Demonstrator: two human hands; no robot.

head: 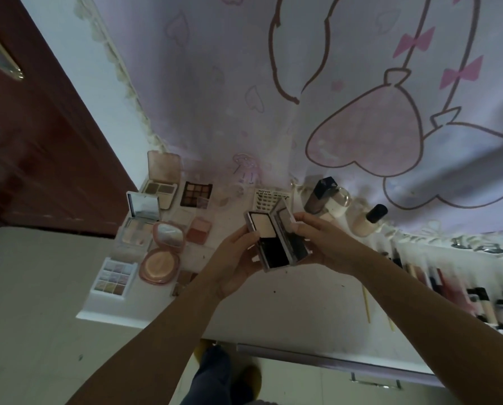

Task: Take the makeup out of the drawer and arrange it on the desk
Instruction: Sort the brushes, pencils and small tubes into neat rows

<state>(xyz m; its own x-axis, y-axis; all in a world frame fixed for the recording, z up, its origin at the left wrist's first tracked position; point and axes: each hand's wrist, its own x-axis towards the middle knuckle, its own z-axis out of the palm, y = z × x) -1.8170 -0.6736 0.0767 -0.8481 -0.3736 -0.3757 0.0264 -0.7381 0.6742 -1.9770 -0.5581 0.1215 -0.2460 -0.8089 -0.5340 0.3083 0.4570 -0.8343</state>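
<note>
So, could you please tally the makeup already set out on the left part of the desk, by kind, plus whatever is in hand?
Square or rectangular palettes lying on the desk: 6, e.g. the nine-pan dark palette
Round pink compacts: 1, open
Compacts in hand: 1, the black compact, held by the left hand and right hand
Total: 8

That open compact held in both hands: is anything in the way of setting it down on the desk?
Nothing visible blocks it. The open compact, gripped by the left hand and right hand, hangs over a bare patch of desk, between the palettes and the bottles.
</note>
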